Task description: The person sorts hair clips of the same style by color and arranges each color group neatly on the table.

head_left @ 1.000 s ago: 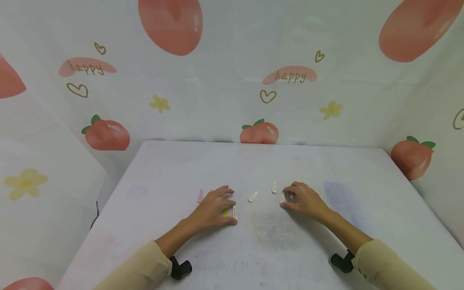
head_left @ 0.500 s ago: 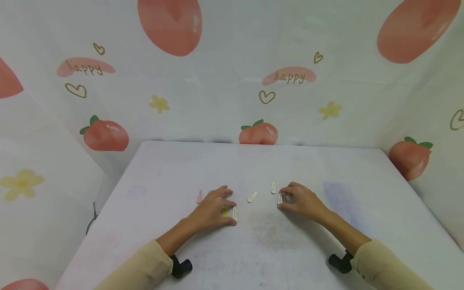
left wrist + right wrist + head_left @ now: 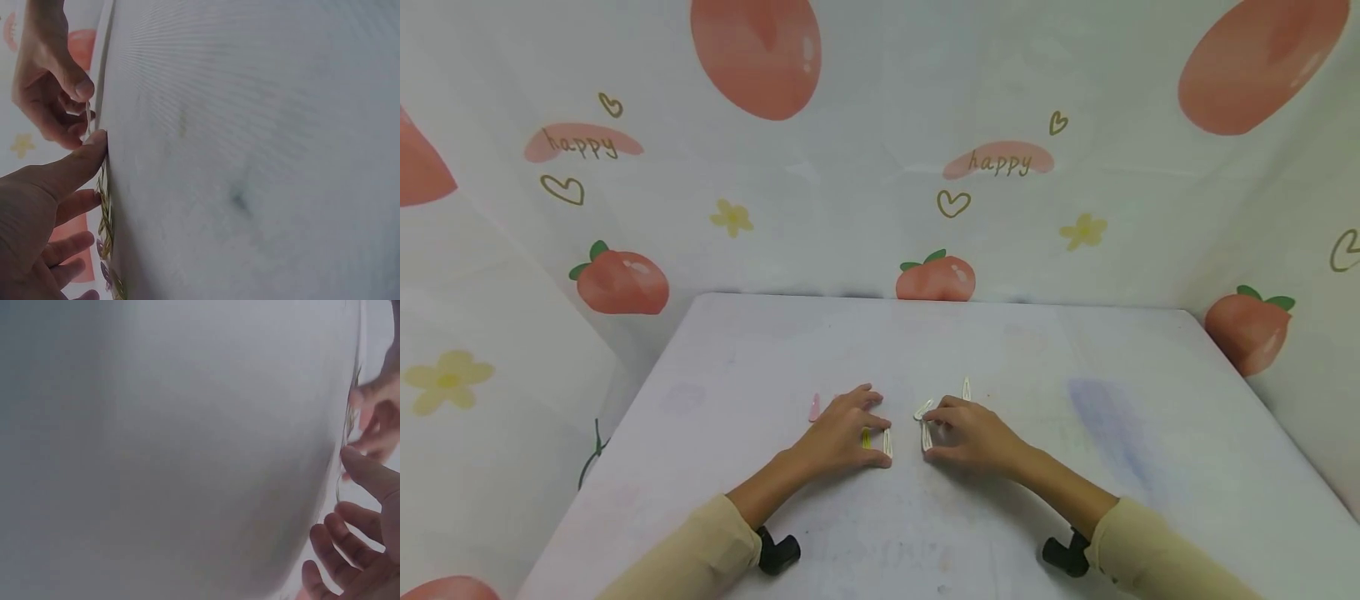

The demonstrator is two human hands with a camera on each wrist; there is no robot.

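My left hand (image 3: 842,432) rests low over the table, its thumb and index finger pinching a white snap hair clip (image 3: 887,444) by its two ends. A yellow hair clip (image 3: 866,440) shows in the gap behind that clip, and a pink one (image 3: 815,407) lies beyond the knuckles; other clips there are partly covered by the fingers. Opposite, my right hand (image 3: 981,437) holds another white snap hair clip (image 3: 926,437) between thumb and index finger, a short way right of the left one. In the right wrist view the right hand's (image 3: 369,531) other fingers are spread loosely.
A loose white clip (image 3: 923,408) lies just beyond the right hand's clip. Farther right, another white clip (image 3: 966,389) is partly hidden by that hand. The white table (image 3: 760,342) ends at a printed cloth backdrop (image 3: 850,167).
My right hand has moved left and nearer to me, bringing its white hair clip close to the left hand's clip. The left hand has stayed in place.
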